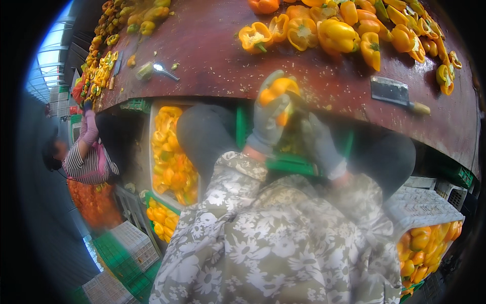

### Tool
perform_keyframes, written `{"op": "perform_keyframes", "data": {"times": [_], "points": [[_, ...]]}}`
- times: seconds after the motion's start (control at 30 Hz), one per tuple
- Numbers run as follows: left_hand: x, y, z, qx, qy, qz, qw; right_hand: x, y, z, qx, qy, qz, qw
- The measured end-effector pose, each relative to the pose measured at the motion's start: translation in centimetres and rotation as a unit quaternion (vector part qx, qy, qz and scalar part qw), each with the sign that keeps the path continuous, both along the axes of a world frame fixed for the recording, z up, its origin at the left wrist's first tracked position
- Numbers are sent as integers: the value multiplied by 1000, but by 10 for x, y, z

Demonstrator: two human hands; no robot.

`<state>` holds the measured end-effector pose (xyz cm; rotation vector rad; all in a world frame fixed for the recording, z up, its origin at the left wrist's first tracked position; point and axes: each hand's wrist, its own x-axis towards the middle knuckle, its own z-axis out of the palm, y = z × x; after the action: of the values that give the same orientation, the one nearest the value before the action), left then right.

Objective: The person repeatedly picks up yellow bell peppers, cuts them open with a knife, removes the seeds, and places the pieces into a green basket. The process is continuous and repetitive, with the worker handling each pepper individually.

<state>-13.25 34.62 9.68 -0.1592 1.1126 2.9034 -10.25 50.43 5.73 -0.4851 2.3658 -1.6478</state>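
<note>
My left hand (265,122), in a grey glove, is closed around an orange-yellow bell pepper (280,87) just off the table's near edge. Close by on the right is my right hand (321,141), also gloved and smeared by motion. Its fingers and anything in them cannot be made out. Under both hands, between my knees, sits a green crate (292,165), partly hidden. Ahead on the dark red table (212,55) lies a pile of yellow and orange peppers (338,36), some of them cut in half.
On the table's right lies a cleaver (390,91) with a wooden handle; a spoon (166,72) lies left. A light crate of cut peppers (174,152) stands by my left knee. Whole peppers (430,245) fill a crate on the right. Another person (93,157) works far left.
</note>
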Motion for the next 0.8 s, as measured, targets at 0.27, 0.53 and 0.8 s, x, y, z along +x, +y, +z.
{"op": "perform_keyframes", "data": {"times": [0.27, 0.53, 0.8], "points": [[-1, 11, 6, 124, -99, 4, 987, -20, 18, 49, -241, -381, 166, 877], [-17, 8, -3, 39, -177, 109, 977, 16, 36, -9, 108, 113, 92, 983], [-15, 4, -16, -65, -127, 134, 981, 4, 45, 56, 276, 57, 160, 946]]}}
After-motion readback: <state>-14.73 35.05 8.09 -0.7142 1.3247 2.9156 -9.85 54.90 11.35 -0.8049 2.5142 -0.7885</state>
